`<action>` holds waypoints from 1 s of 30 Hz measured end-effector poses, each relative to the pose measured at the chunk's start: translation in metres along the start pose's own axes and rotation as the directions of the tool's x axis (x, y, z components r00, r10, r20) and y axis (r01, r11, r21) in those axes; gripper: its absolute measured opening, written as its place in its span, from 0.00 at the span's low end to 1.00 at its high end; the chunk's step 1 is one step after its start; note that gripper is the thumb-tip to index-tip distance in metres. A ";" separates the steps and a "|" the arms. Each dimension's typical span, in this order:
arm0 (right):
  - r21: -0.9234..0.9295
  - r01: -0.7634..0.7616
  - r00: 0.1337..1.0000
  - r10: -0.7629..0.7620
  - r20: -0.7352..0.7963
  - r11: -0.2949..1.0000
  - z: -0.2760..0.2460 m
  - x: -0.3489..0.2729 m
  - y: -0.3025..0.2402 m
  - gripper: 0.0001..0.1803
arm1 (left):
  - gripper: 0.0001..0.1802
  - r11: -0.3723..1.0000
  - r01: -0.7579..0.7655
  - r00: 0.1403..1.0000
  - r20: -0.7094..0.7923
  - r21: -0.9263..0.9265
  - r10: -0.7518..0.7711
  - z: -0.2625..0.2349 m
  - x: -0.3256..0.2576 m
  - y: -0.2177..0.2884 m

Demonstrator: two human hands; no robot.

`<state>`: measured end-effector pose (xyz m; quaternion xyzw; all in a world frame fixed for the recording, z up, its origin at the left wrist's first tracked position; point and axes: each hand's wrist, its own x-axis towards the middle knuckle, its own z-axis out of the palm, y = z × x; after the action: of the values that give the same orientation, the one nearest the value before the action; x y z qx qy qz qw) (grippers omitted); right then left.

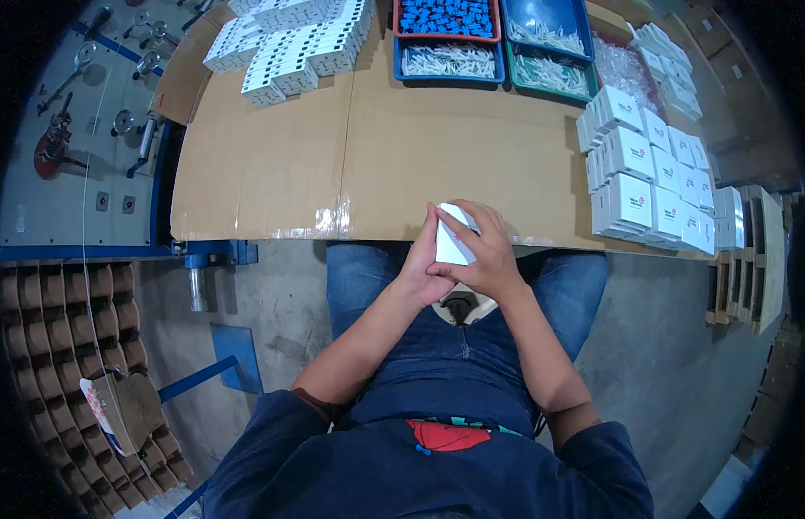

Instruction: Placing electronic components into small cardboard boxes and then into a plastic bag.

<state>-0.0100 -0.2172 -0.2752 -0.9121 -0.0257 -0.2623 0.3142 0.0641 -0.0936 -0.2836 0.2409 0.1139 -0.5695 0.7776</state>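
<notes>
A small white box [453, 246] is held between my two hands above my lap, just at the near edge of the cardboard-covered table [402, 164]. My left hand [419, 264] is closed along the box's left side. Across its top and right side lies my right hand [489, 255], its fingers bent over it and partly hiding it. What the box contains cannot be seen.
White boxes [632, 152] stand stacked at the table's right. More boxes with dark marks [286, 52] fill the back left. Trays at the back hold blue pieces [446, 17] and white pieces [449, 60]. A blue-framed machine [83, 173] adjoins the table's left.
</notes>
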 end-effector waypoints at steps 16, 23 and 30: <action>-0.036 0.047 0.987 -0.052 -0.153 0.998 0.001 -0.001 0.002 0.39 | 0.34 0.985 -0.045 0.998 0.044 0.164 0.038 -0.002 0.015 -0.002; -0.031 0.042 0.977 -0.048 -0.208 0.999 0.006 -0.006 0.005 0.37 | 0.33 0.987 0.005 0.994 0.110 0.161 -0.023 -0.003 0.015 0.002; -0.116 0.074 0.911 -0.114 -0.396 0.990 -0.002 -0.010 0.011 0.41 | 0.35 0.987 0.025 0.996 -0.092 0.158 -0.010 -0.003 0.011 0.008</action>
<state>-0.0169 -0.2259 -0.2850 -0.8509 0.0086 -0.4597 0.2543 0.0751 -0.0991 -0.2892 0.3268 0.1052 -0.5721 0.7449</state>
